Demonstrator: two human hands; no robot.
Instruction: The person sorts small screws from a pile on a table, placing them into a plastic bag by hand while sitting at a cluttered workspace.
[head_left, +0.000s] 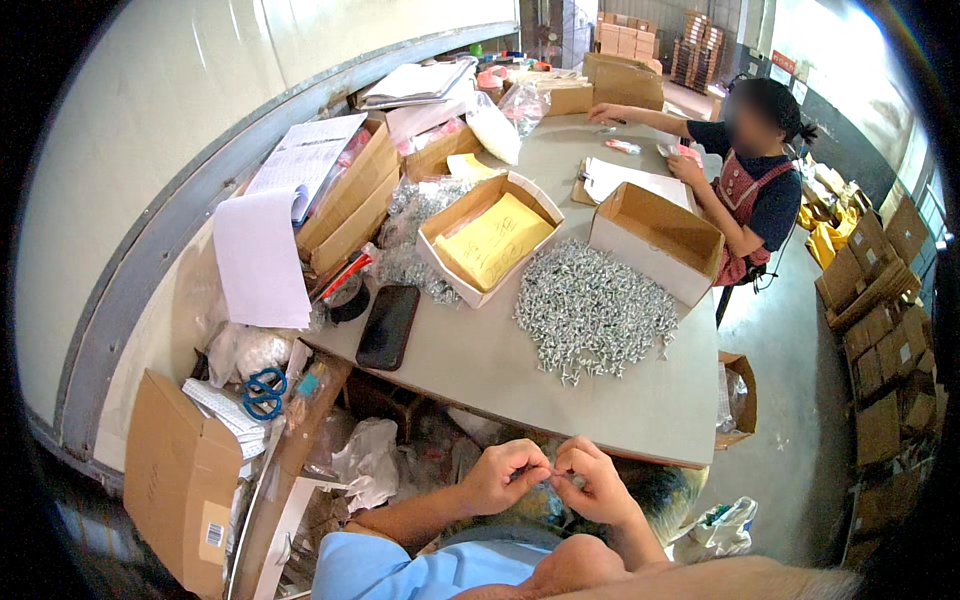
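My left hand (503,476) and my right hand (592,483) meet just off the table's near edge, above my lap. Thumb and fingers of both are pinched together, fingertips touching or nearly so; whatever they hold is too small and covered to name. On the grey table (480,358), beyond my hands, lies a wide heap of small silver screws (597,312). A white cardboard box (466,284) with a yellow envelope (495,240) in it stands left of the heap. Another open white box (648,262) sits tilted at the heap's far right side.
A black phone (388,328) lies near the table's left edge, by clear plastic bags (408,236) and paper-filled cartons (352,208). Blue-handled scissors (264,393) are at lower left. Across the table a co-worker (745,180) handles small packets. Stacked cartons (884,385) line the right.
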